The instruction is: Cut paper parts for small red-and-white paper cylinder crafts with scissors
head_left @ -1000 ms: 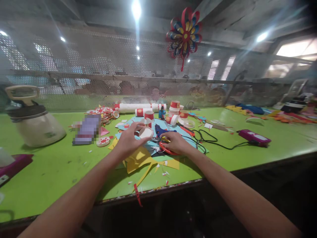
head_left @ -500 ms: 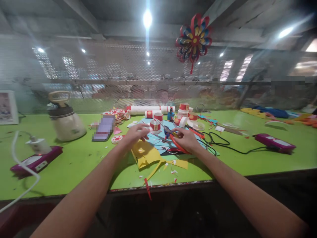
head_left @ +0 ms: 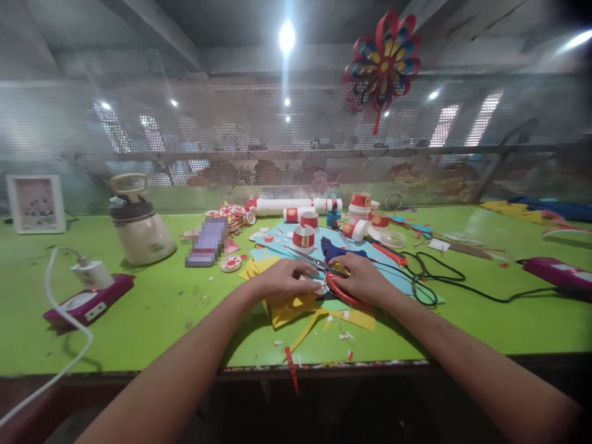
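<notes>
My right hand (head_left: 363, 280) is closed around the handles of a pair of scissors (head_left: 337, 288) with red and yellow grips, the blades pointing up and left. Just left of it, my left hand (head_left: 285, 280) has its fingers curled together at a small white piece (head_left: 315, 286), partly hidden by the fingers. Beneath both hands lie yellow sheets (head_left: 283, 316) and a light blue sheet (head_left: 277, 237). A red-and-white paper cup (head_left: 303, 239) stands beyond the scissors. Behind my right hand rests a blue glue gun (head_left: 337, 249).
More paper cups (head_left: 359, 206) and a long white roll (head_left: 284, 206) lie at the back. A jug (head_left: 143, 234), a phone (head_left: 208, 240) and a purple power strip (head_left: 92, 305) are on the left. A black cord (head_left: 444, 274) runs right. Scraps litter the green table (head_left: 185, 320).
My left hand has moved from beside the paper cup down and right, close to the scissors, its fingers now curled. The scissors have shifted off the glue gun. The view has turned slightly left.
</notes>
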### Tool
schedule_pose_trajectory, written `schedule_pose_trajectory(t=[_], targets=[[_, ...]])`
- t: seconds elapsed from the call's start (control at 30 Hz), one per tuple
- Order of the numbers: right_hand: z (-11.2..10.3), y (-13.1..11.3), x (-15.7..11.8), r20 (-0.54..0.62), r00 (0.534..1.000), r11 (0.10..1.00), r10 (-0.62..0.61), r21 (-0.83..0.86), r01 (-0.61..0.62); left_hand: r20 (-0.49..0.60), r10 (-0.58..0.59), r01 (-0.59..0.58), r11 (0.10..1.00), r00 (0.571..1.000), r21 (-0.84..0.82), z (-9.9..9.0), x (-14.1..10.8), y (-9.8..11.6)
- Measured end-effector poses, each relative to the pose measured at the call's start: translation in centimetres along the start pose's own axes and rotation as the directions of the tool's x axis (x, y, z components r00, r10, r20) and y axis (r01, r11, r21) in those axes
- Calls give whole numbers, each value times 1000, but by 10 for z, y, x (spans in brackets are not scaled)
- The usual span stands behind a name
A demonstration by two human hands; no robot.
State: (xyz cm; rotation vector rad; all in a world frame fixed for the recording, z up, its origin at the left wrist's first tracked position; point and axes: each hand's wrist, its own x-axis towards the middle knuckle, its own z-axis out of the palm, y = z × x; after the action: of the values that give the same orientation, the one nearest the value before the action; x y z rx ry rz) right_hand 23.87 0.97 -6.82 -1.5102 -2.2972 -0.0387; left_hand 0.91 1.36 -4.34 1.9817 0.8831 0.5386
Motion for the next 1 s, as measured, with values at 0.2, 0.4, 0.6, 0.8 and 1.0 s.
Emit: schedule_pose_trajectory(t=[0.2, 0.4, 0.6, 0.8, 1.0], targets=[[-5, -6, -3, 12, 1000, 999, -17, -36, 18, -42, -2, -5, 988, 999, -151, 0, -1, 5], [-8, -10, -4, 33, 999, 998, 8, -58, -6, -219, 79, -106, 988, 973, -113, -6, -3, 12], [-12, -12, -6, 53, 996, 995, 77, -65, -73, -291, 44, -152, 920, 956, -362, -13, -9, 19], [-25, -12, -9, 124, 990, 998, 61, 2, -62, -267, 35, -197, 766, 963, -611, -20, -9, 16], [-31, -12, -14, 131, 991, 991, 30, 128, -47, -368, 63, -322, 632, 928, -705, -27, -15, 21]])
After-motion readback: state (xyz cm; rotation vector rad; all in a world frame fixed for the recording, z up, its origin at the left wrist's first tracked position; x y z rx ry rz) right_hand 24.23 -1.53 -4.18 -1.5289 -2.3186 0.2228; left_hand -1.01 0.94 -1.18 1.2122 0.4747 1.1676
